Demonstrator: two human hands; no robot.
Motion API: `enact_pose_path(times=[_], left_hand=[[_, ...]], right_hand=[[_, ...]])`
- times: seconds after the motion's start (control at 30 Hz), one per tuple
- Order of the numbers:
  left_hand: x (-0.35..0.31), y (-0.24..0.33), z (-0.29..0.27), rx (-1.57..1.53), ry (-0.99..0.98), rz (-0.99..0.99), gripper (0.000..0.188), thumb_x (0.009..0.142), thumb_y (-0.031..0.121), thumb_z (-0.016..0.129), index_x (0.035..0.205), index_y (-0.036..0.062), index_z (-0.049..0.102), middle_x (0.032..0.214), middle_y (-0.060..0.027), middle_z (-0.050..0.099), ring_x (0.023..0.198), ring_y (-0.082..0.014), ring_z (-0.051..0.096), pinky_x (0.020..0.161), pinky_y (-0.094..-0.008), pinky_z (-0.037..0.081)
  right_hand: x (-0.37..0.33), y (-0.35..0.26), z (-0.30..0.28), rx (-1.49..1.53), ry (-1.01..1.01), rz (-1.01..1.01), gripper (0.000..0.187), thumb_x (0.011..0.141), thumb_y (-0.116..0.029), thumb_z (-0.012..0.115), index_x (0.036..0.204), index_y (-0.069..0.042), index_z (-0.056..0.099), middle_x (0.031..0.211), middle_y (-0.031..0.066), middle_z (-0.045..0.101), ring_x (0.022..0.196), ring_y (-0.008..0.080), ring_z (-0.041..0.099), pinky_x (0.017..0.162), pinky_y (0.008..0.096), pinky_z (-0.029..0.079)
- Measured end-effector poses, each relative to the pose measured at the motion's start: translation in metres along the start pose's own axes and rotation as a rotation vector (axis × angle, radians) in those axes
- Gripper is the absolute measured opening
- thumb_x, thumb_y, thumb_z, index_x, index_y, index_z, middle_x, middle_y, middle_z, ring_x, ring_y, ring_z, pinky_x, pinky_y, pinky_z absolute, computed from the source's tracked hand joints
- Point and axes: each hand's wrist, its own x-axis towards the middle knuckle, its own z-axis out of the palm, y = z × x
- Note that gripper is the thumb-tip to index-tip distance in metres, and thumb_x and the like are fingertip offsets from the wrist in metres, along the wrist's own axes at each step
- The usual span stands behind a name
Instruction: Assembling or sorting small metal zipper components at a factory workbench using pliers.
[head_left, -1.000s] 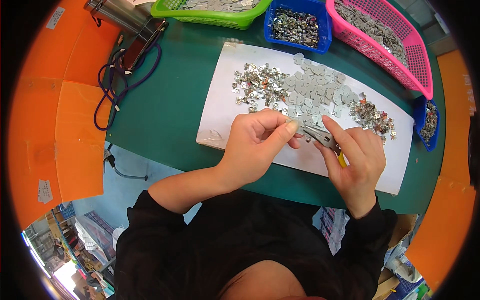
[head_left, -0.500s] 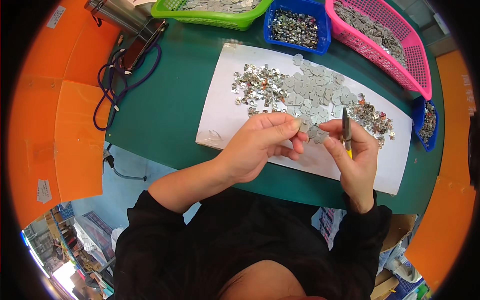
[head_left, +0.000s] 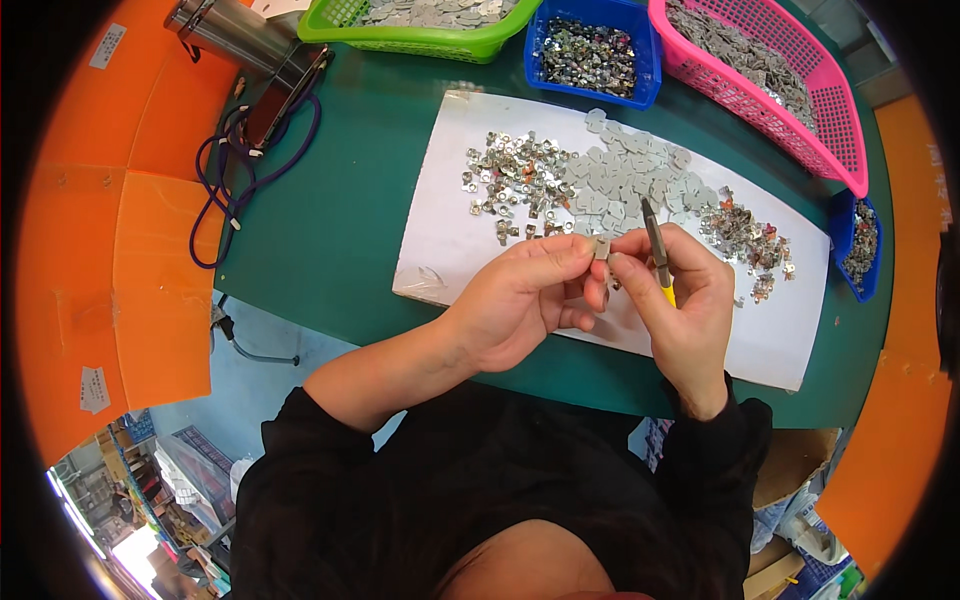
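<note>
A small grey metal piece [head_left: 602, 249] is pinched between the thumb and fingers of my left hand [head_left: 520, 295]. My right hand [head_left: 695, 300] meets it from the other side, thumb and forefinger at the piece's edge. Tucked in the right hand is a slim tool [head_left: 655, 238] with a dark pointed end and a yellow handle; its exact kind is unclear. Beyond the fingers lies a heap of flat grey metal plates [head_left: 625, 170]. Left of it are shiny small metal clips [head_left: 515, 170], and a second pile of small metal parts [head_left: 745, 235] lies to the right.
A white board [head_left: 440, 215] carries the piles on a green table [head_left: 330, 200]. Along the back stand a green basket [head_left: 420, 40], a blue bin [head_left: 645, 95] and a pink basket [head_left: 745, 112]. A smaller blue bin [head_left: 845, 225] sits far right; a corded phone-like object [head_left: 283, 105] lies left.
My right hand has moved left, bringing its fingertips up to the piece in my left hand. The tool has shifted left and tilted with it.
</note>
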Motion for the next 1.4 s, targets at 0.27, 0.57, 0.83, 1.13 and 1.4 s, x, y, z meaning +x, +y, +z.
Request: enact_pose_path(times=[0.27, 0.57, 0.83, 1.13, 1.4], left_hand=[[0.002, -0.001, -0.001, -0.030, 0.052, -0.016, 0.022, 0.102, 0.027, 0.052, 0.097, 0.0084, 0.062, 0.083, 0.0006, 0.063, 0.080, -0.0094, 0.062, 0.070, -0.0253, 0.049], [0.002, -0.001, 0.000, -0.027, 0.068, -0.019, 0.021, 0.102, 0.027, 0.053, 0.098, 0.0089, 0.062, 0.082, 0.0012, 0.062, 0.081, -0.0093, 0.062, 0.070, -0.0254, 0.050], [0.001, -0.001, 0.005, 0.104, 0.102, 0.068, 0.025, 0.103, 0.029, 0.052, 0.098, 0.0072, 0.063, 0.082, 0.0004, 0.062, 0.078, -0.0078, 0.059, 0.068, -0.0244, 0.050], [0.000, -0.003, 0.014, 0.365, 0.184, 0.206, 0.026, 0.104, 0.028, 0.051, 0.096, 0.0065, 0.062, 0.084, -0.0023, 0.062, 0.077, -0.0121, 0.059, 0.068, -0.0276, 0.049], [0.001, 0.009, 0.003, 0.271, 0.237, 0.211, 0.024, 0.104, 0.027, 0.051, 0.097, 0.0053, 0.059, 0.081, -0.0030, 0.062, 0.073, -0.0146, 0.058, 0.066, -0.0271, 0.046]], right_hand=[[0.003, 0.007, 0.002, -0.019, 0.049, -0.101, 0.009, 0.087, -0.001, 0.066, 0.094, 0.004, 0.067, 0.085, 0.0053, 0.066, 0.077, 0.0108, 0.060, 0.070, 0.0238, 0.046], [0.003, 0.005, 0.003, -0.002, 0.055, -0.100, 0.009, 0.087, -0.001, 0.066, 0.094, 0.004, 0.067, 0.084, 0.0050, 0.065, 0.077, 0.0107, 0.060, 0.070, 0.0236, 0.045], [0.001, 0.002, 0.006, -0.070, 0.085, -0.087, 0.009, 0.086, -0.004, 0.067, 0.091, 0.003, 0.066, 0.081, 0.0033, 0.065, 0.074, 0.0088, 0.057, 0.067, 0.0229, 0.043], [0.001, 0.005, 0.007, -0.211, 0.187, -0.183, 0.007, 0.085, -0.004, 0.068, 0.088, 0.002, 0.066, 0.078, 0.0022, 0.065, 0.071, 0.0074, 0.056, 0.065, 0.0233, 0.044], [0.005, 0.014, -0.016, -0.404, 0.239, -0.108, 0.007, 0.083, -0.002, 0.068, 0.088, 0.002, 0.065, 0.076, 0.0044, 0.062, 0.070, 0.0113, 0.057, 0.063, 0.0255, 0.042]])
